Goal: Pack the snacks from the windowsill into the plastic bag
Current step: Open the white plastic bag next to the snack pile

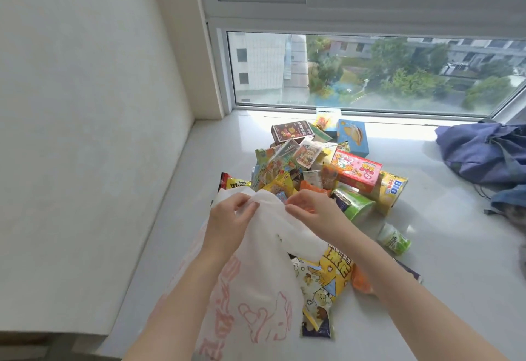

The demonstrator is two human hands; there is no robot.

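Observation:
A white plastic bag [256,269] with pink print lies on the windowsill in front of me. My left hand [230,218] and my right hand [310,209] each pinch its top edge, close together. Beyond the hands a pile of snacks [299,161] covers the sill: a pink rabbit box [355,170], a blue box [353,135], a brown box [291,131], a yellow tube [392,192] and a green tube [355,204]. A yellow popcorn packet [324,284] lies partly under the bag. A small green-and-white bottle [394,238] lies to the right.
The grey windowsill [455,261] ends at a white wall [85,133] on the left and the window glass [370,70] behind. Crumpled blue cloth [484,153] lies at the far right. An orange packet [360,278] lies under my right forearm.

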